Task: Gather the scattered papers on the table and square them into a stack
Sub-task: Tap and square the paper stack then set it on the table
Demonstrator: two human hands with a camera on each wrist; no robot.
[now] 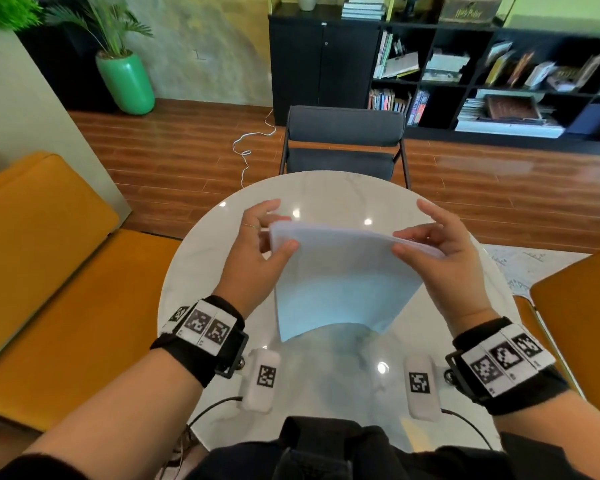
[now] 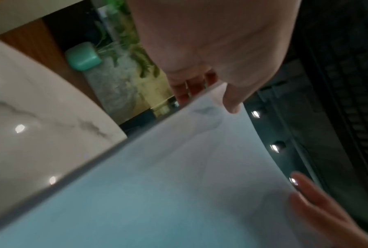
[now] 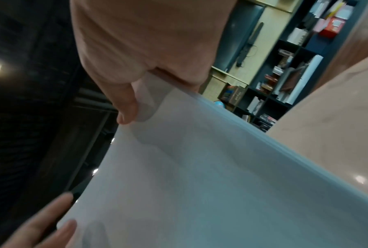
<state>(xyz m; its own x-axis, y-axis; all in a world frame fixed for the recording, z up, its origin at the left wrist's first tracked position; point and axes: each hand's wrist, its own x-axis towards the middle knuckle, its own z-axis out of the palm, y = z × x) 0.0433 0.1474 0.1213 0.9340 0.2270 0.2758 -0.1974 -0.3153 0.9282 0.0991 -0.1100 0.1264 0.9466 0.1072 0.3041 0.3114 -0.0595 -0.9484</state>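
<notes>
A stack of white papers (image 1: pixel 343 278) is held up over the round marble table (image 1: pixel 326 188), tilted with its top edge away from me. My left hand (image 1: pixel 272 228) pinches the top left corner, thumb on the near face and fingers behind. At the top right corner my right hand (image 1: pixel 413 233) pinches it the same way. The sheets bow slightly, and their lower edge hangs just above or on the table; I cannot tell which. The left wrist view shows the left hand (image 2: pixel 210 99) on the papers (image 2: pixel 179 184). The right wrist view shows the right hand (image 3: pixel 151 97) on the papers (image 3: pixel 200 184).
A grey chair (image 1: pixel 343 140) stands at the table's far side. An orange sofa (image 1: pixel 49 254) lies to the left and an orange seat (image 1: pixel 579 306) to the right. Behind are a black bookshelf (image 1: pixel 499 81) and a green plant pot (image 1: pixel 125 81).
</notes>
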